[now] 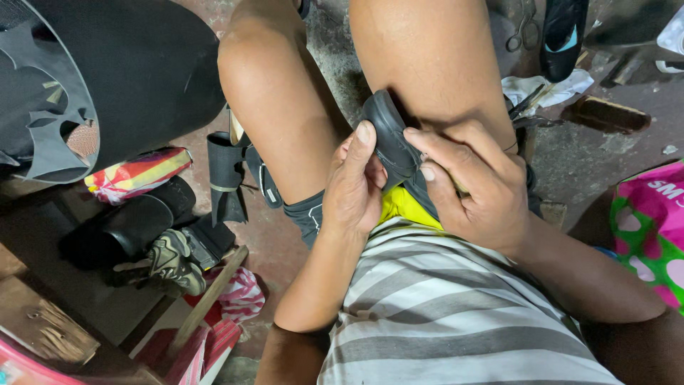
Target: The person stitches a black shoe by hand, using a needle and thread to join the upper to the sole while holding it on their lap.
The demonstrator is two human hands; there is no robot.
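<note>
Both hands' grip, left hand (354,187), right hand (476,187), grasping black shoe (390,135), pink bag (652,228) right

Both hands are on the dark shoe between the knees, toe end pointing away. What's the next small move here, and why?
Probably keep pressing along the shoe's rim with the left hand's thumb, working toward the toe. That thumb already lies flat on the dark edge, while the right hand pinches the shoe from the other side and steadies it against the leg. Whether the right hand holds a tool cannot be told.
</note>
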